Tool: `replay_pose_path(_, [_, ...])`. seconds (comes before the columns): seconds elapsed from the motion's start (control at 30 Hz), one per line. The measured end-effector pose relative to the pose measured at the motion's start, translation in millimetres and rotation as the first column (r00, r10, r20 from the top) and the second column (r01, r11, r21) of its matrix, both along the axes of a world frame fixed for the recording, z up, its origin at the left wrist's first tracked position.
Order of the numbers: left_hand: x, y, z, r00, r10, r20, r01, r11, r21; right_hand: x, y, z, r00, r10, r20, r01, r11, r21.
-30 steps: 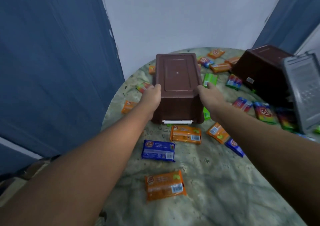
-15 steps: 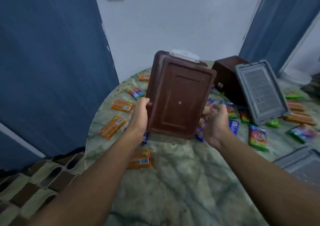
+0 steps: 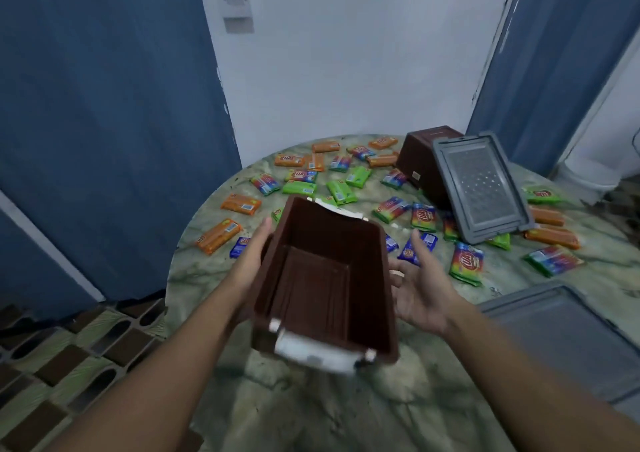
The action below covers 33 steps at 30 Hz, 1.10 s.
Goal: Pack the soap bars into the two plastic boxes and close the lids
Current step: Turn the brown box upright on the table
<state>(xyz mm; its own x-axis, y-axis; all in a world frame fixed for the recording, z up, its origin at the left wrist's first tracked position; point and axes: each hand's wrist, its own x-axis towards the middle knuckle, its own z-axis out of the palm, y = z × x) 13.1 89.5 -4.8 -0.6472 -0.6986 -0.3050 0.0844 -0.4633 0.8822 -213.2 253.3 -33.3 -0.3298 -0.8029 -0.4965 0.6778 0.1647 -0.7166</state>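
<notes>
I hold an empty brown plastic box (image 3: 322, 278) above the marble table (image 3: 346, 410), its open top turned up toward me and white latches on both ends. My left hand (image 3: 249, 261) presses flat against its left wall. My right hand (image 3: 419, 289) lies palm-up at its right wall, fingers partly hidden by the box. A second brown box (image 3: 419, 154) lies overturned at the back right, a grey lid (image 3: 481, 188) leaning on it. Several wrapped soap bars lie scattered: orange (image 3: 218, 235), green (image 3: 299, 187), multicoloured (image 3: 465, 263).
Another grey lid (image 3: 568, 334) lies flat at the table's right edge. Blue panels (image 3: 104, 140) stand to the left and at the far right, with a white wall behind. The round table's left edge drops to a patterned floor (image 3: 69, 365).
The box stood upside down on the table; I have lifted it and turned it over, so its opening now faces me. My view has swung right.
</notes>
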Motion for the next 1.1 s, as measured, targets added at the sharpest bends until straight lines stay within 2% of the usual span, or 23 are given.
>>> replay_pose_path(0.03, [3, 1, -4, 0.999, 0.017, 0.028, -0.017, 1.0, -0.025, 1, -1, 1, 0.996, 0.057, -0.075, -0.054, 0.998, 0.04])
replay_pose_path(0.1, [5, 6, -8, 0.987, 0.082, 0.137, -0.058, 0.983, -0.173, 7, -5, 5, 0.956, 0.14, -0.259, -0.109, 0.986, 0.128])
replay_pose_path(0.13, [5, 6, -10, 0.972, 0.126, 0.197, -0.072, 0.963, -0.26, 9, -9, 6, 0.929, 0.151, -0.339, -0.093, 0.979, 0.179])
replay_pose_path(0.2, [2, 8, -10, 0.953, 0.159, 0.256, -0.07, 0.943, -0.325, 12, -18, 11, 0.883, 0.142, -0.448, -0.023, 0.965, 0.261])
replay_pose_path(0.27, [-1, 8, -8, 0.947, 0.157, 0.282, -0.049, 0.933, -0.356, 13, -23, 18, 0.846, 0.138, -0.515, 0.022, 0.956, 0.293])
replay_pose_path(0.33, [-2, 6, -1, 0.907, 0.206, 0.367, -0.026, 0.898, -0.44, 11, -28, 21, 0.778, 0.141, -0.613, 0.056, 0.955, 0.291])
replay_pose_path(0.4, [-2, -3, 0, 0.828, 0.321, 0.461, 0.034, 0.79, -0.612, 15, -32, 28, 0.647, 0.194, -0.737, 0.057, 0.952, 0.301])
replay_pose_path(0.47, [-3, -11, 5, 0.718, 0.465, 0.519, 0.198, 0.578, -0.792, 19, -38, 35, 0.462, 0.267, -0.846, 0.032, 0.948, 0.317])
replay_pose_path(0.5, [-4, -15, 9, 0.664, 0.516, 0.541, 0.297, 0.482, -0.824, 20, -43, 38, 0.384, 0.29, -0.876, 0.006, 0.949, 0.317])
replay_pose_path(0.53, [-5, -19, 11, 0.625, 0.53, 0.573, 0.383, 0.432, -0.817, 22, -49, 39, 0.323, 0.312, -0.894, -0.031, 0.947, 0.32])
replay_pose_path(0.57, [-6, -20, 16, 0.607, 0.503, 0.615, 0.447, 0.423, -0.788, 25, -53, 41, 0.26, 0.354, -0.899, -0.077, 0.935, 0.346])
replay_pose_path(0.67, [-4, -22, 10, 0.629, 0.317, 0.71, 0.531, 0.491, -0.691, 33, -66, 36, 0.044, 0.439, -0.897, -0.179, 0.887, 0.426])
replay_pose_path(0.8, [12, -15, -12, 0.629, 0.352, 0.693, 0.428, 0.588, -0.687, 40, -69, 22, -0.103, 0.402, -0.91, -0.217, 0.884, 0.415])
replay_pose_path(0.87, [23, -14, -26, 0.602, 0.403, 0.69, 0.329, 0.662, -0.673, 38, -62, 13, -0.203, 0.416, -0.886, -0.114, 0.889, 0.443])
replay_pose_path(0.93, [36, -13, -40, 0.582, 0.423, 0.694, 0.224, 0.737, -0.637, 34, -49, 4, -0.312, 0.473, -0.824, 0.073, 0.877, 0.476])
replay_pose_path(1.0, [47, -12, -51, 0.579, 0.441, 0.686, 0.136, 0.777, -0.614, 28, -34, -7, -0.301, 0.568, -0.766, 0.232, 0.823, 0.519])
replay_pose_path(1.03, [53, -11, -55, 0.573, 0.452, 0.684, 0.106, 0.786, -0.608, 27, -26, -14, -0.247, 0.607, -0.755, 0.259, 0.792, 0.553])
replay_pose_path(1.1, [61, -8, -59, 0.559, 0.484, 0.673, 0.074, 0.78, -0.622, 24, -15, -28, -0.078, 0.616, -0.784, 0.205, 0.779, 0.593])
